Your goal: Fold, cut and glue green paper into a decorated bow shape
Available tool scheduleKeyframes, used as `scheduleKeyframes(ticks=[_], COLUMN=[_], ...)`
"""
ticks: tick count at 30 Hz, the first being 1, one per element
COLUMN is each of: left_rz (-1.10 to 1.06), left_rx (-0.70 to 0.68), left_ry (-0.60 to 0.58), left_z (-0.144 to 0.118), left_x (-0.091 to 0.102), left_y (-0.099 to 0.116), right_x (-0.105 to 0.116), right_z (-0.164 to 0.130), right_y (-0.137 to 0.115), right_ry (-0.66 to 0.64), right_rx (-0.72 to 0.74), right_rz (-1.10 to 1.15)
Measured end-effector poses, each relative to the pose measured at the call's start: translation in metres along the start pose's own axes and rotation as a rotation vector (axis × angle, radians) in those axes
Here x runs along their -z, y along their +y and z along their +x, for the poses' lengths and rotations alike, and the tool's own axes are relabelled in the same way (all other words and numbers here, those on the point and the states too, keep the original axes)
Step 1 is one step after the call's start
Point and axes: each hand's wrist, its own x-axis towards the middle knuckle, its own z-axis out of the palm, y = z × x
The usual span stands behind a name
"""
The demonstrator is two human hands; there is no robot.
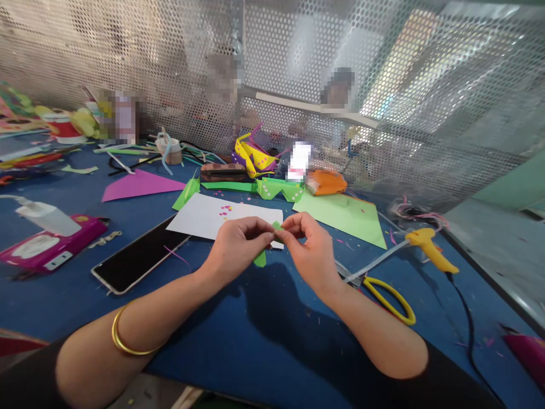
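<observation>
My left hand (242,241) and my right hand (310,250) meet at the middle of the table, fingertips pinched together on a small piece of green paper (260,259). One end of it hangs below the left fingers, and a bit shows between the two hands; the rest is hidden by the fingers. Just behind lies a white sheet (200,216) with several tiny pink and yellow paper bits (225,210) on it. Farther back stand green paper glasses (279,190) dotted with light spots. Beside my right wrist lie scissors with yellow handles (389,300).
A phone (136,258) and a magenta power strip (55,244) lie left. A yellow glue gun (432,250) with a cord lies right. Light green paper (344,216), magenta paper (142,185), an orange packet (327,182) and yellow paper glasses (255,156) sit toward the perforated metal screen (289,68).
</observation>
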Motion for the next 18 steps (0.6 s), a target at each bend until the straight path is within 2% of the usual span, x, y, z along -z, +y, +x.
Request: scheduleKeyframes(ticks=[12,16,18], left_rz=[0.078,0.042,0.008], left_rx=[-0.027,-0.030,-0.019], left_ry=[0.015,0.035,0.056], left_z=[-0.0013,-0.0008,-0.0004], left_x=[-0.0022,-0.0033,-0.0037], left_y=[0.0023,0.0042,0.0056], right_x=[-0.0028,-0.0023,0.0000], right_z=[0.0001,0.0006,0.0019], right_y=[0.0064,0.0043,0.0018], right_ry=[-0.011,-0.012,0.030], right_rx=[-0.019,-0.015,0.001], right_rz=[-0.009,0.011,0.014])
